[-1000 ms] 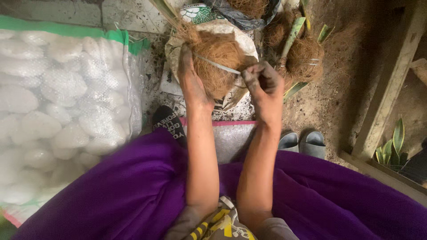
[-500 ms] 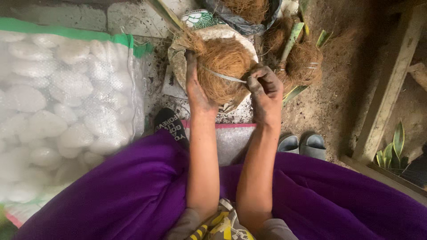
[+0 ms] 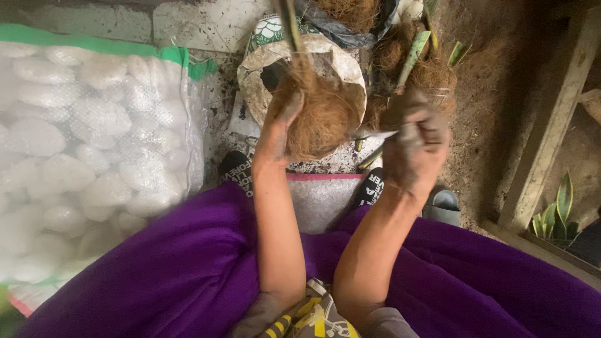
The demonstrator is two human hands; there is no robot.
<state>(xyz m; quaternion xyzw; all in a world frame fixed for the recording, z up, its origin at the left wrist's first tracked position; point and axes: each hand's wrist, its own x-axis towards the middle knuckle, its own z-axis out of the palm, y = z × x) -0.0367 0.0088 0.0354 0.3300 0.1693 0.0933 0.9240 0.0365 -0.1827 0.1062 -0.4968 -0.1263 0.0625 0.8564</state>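
A ball of brown coconut fibre (image 3: pixel 325 119) wrapped round the base of a green plant stem (image 3: pixel 289 25) is cupped by my left hand (image 3: pixel 278 128) from its left side. My right hand (image 3: pixel 416 141) is closed on a thin pale strip or tie (image 3: pixel 375 134) that runs from the ball to the right, pulled taut. Both hands are soiled with dirt. They are held above an open sack (image 3: pixel 313 56) with a rolled rim. My lap is covered by purple cloth (image 3: pixel 188 275).
A big clear bag of white lumps (image 3: pixel 81 144) with a green edge fills the left. More fibre-wrapped plants (image 3: pixel 426 62) lie behind the sack on the dirt. A wooden beam (image 3: pixel 551 125), a small green plant (image 3: pixel 557 213) and grey sandals (image 3: pixel 441 203) are on the right.
My right hand has moved away to the right, drawing the pale strip out from the fibre ball. The left hand has stayed on the ball, which has tilted more upright.
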